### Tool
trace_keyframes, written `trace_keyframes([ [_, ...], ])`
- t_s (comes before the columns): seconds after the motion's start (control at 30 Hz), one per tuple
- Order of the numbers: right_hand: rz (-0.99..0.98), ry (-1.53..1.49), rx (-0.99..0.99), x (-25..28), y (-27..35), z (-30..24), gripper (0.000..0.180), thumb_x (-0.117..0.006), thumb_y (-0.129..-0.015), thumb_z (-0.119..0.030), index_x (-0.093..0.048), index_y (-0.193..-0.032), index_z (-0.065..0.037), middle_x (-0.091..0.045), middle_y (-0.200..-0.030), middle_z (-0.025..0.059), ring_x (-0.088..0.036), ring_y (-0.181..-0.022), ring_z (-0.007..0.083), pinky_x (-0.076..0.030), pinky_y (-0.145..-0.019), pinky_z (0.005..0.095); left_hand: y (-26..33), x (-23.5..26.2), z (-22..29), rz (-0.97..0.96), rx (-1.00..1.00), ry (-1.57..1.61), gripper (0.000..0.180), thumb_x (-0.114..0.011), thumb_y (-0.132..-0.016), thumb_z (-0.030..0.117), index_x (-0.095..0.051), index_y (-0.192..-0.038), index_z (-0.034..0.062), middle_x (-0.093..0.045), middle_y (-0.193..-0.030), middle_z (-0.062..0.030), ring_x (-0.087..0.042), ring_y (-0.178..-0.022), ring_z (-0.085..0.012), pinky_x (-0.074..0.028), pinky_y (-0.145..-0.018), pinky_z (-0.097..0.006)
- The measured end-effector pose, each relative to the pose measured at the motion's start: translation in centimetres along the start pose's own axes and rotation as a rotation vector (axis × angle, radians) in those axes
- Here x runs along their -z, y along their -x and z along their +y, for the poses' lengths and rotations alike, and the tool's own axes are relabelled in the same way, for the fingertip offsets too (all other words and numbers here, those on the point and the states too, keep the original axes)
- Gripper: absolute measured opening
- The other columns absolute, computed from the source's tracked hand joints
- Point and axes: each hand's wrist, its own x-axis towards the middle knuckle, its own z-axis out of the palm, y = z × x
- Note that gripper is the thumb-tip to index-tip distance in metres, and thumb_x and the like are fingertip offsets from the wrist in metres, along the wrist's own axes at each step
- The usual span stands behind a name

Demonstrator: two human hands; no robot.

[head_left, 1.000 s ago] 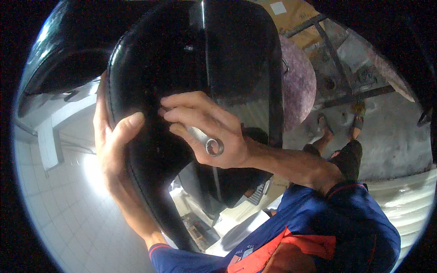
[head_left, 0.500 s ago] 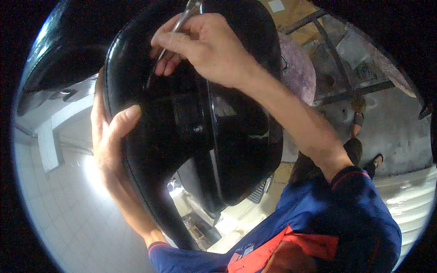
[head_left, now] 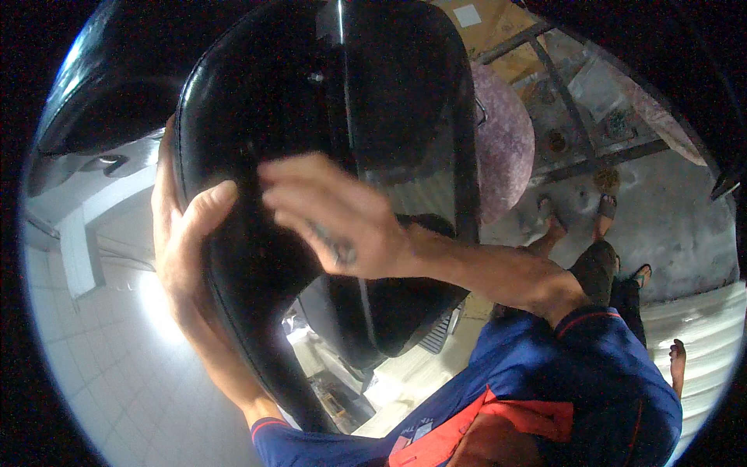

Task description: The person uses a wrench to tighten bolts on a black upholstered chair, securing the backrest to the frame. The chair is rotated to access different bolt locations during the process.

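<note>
In front of me stands a large, curved black padded piece (head_left: 268, 257) with a glossy, leather-like cover and a stitched edge. My left hand (head_left: 187, 226) is closed around its left rim, thumb on the near face and fingers behind. Over the middle of the piece is my right hand (head_left: 334, 218), blurred, with its fingers stretched toward the left. Part of a slim metal tool (head_left: 340, 251) shows against its palm near the thumb; the rest of the tool is hidden. Whether the fingertips touch the black cover I cannot tell.
Another glossy black form (head_left: 109, 101) stands at the far left. Right of the padded piece are a round purple speckled surface (head_left: 506, 148), a dark metal frame (head_left: 564, 97) and cardboard (head_left: 498, 27). Sandalled feet (head_left: 607, 206) show on the grey floor, and another hand (head_left: 678, 356) at the right edge.
My right hand has come nearer and lower, its fingers now stretched out, and the metal tool has turned back into the palm. My left hand keeps its hold.
</note>
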Motion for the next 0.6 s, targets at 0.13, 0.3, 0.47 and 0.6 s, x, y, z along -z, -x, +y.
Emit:
trace_keyframes([
  [0.13, -0.091, -0.484, -0.619, 1.5, -6.5, 2.6, 0.019, -0.058, -0.104, -0.009, -0.068, -0.095, 0.005, -0.071, -0.084, 0.0182, -0.077, -0.079, 0.0255, -0.063, -0.071, 0.0347, 1.5, 0.8, -0.8, 0.050, 0.040, 0.007, 0.090, -0.075, -0.075, 0.021, -0.041, -0.155, -0.0032, -0.057, -0.143, -0.0252, -0.059, -0.129, -0.0361, -0.044, -0.114, -0.043],
  [0.3, 0.129, -0.180, -0.242, 0.5, -3.1, 1.4, 0.017, -0.059, -0.105, -0.008, -0.066, -0.098, 0.005, -0.072, -0.078, 0.0126, -0.077, -0.074, 0.0184, -0.061, -0.065, 0.0327, 0.5, -0.4, 0.3, 0.002, 0.007, 0.053, 0.091, -0.076, -0.074, 0.021, -0.041, -0.155, -0.0037, -0.057, -0.142, -0.0261, -0.060, -0.129, -0.0367, -0.044, -0.115, -0.044],
  [0.47, 0.102, -0.478, -0.503, 1.5, -3.6, 2.5, 0.022, -0.058, -0.109, -0.012, -0.066, -0.112, 0.008, -0.073, -0.102, 0.0189, -0.077, -0.086, 0.0273, -0.065, -0.076, 0.0364, 0.6, -0.3, 0.2, 0.013, 0.024, -0.010, 0.092, -0.076, -0.074, 0.022, -0.041, -0.155, -0.0035, -0.057, -0.142, -0.0262, -0.060, -0.128, -0.0366, -0.045, -0.114, -0.043],
  [0.6, -0.029, -0.515, -0.557, 3.1, -5.9, 3.6, 0.027, -0.058, -0.109, -0.016, -0.066, -0.110, 0.009, -0.073, -0.102, 0.0196, -0.078, -0.086, 0.0292, -0.066, -0.076, 0.0388, 0.8, -0.4, 0.0, 0.083, -0.010, -0.001, 0.093, -0.076, -0.074, 0.023, -0.040, -0.156, -0.0033, -0.058, -0.142, -0.0262, -0.061, -0.127, -0.0364, -0.047, -0.112, -0.043],
])
